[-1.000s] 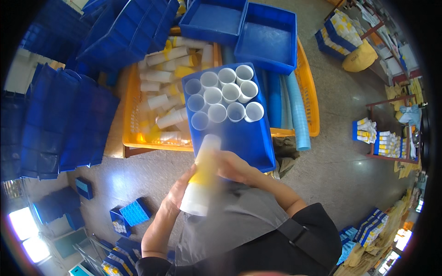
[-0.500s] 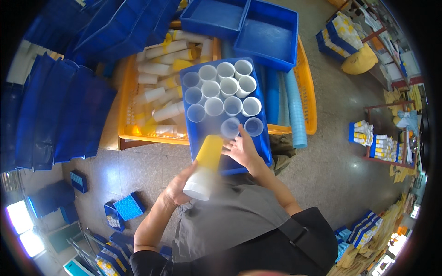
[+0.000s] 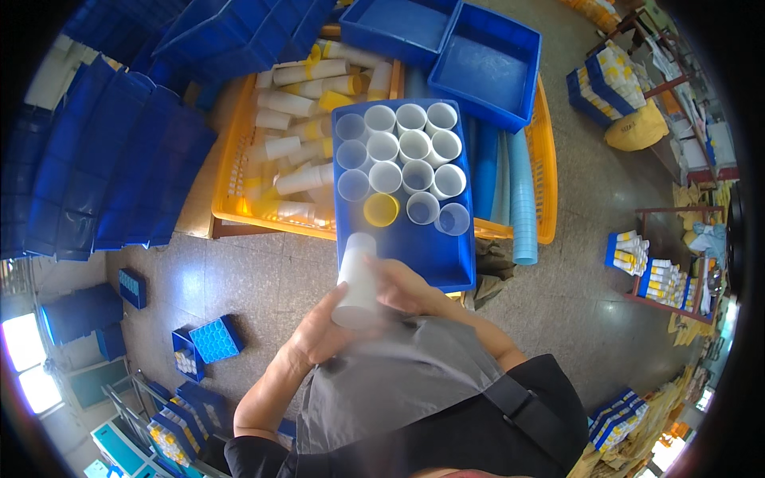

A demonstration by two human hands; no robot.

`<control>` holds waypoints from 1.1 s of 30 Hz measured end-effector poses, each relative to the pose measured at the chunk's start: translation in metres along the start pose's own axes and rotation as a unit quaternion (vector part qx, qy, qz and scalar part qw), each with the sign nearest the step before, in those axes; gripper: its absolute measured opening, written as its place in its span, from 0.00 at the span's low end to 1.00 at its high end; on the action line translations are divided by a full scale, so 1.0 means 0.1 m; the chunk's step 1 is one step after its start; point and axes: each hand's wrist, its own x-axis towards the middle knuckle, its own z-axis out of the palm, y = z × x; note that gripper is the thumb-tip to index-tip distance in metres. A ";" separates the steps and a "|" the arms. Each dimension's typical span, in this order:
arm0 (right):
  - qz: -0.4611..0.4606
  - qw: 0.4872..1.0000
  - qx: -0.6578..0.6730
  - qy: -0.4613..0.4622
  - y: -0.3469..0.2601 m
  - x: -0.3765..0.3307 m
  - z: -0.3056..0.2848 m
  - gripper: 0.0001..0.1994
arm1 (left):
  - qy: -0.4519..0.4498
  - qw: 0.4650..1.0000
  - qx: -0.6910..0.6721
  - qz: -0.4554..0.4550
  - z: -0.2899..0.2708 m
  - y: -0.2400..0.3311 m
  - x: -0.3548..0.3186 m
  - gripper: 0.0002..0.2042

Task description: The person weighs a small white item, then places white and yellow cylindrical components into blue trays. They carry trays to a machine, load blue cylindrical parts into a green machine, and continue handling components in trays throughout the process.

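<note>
Speckled grey floor (image 3: 263,295) ran under everything, and off to the left leaned tall dark-blue bins (image 3: 119,175). Next along, an orange basket (image 3: 259,219): jumbled white and yellow cup stacks (image 3: 311,88), too tangled to count!

Then came my left hand (image 3: 319,327), clasped low around one white tapered cylinder (image 3: 357,279), thumb along its left side. It sat just off the near edge of the blue tray (image 3: 422,259), narrower end towards it; one cup or several nested, I couldn't tell. And the tray? Fifteen upright: fourteen white or clear cups (image 3: 414,145), one yellow cup (image 3: 382,211) in the nearest row.

My right hand (image 3: 402,287) was up against the cylinder's right side, fingers blurred; pinching or merely touching, I couldn't tell. Beyond, two open blue bins (image 3: 486,76); right of those, an orange crate (image 3: 546,175) holding blue tubes (image 3: 522,199), one hanging over its rim.
</note>
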 end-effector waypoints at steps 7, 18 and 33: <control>0.034 0.996 -0.040 0.070 0.11 -0.30 -0.24 0.31 | -0.020 0.991 0.132 0.001 -0.01 -0.06 0.10 0.31; -0.165 0.887 0.316 0.294 0.01 -1.03 -0.58 0.51 | -0.054 0.988 0.097 -0.108 0.08 0.03 0.85 0.31; -0.255 0.769 -0.169 0.561 0.64 -0.75 0.42 0.14 | 0.268 0.301 0.876 0.266 -1.77 2.57 3.18 0.32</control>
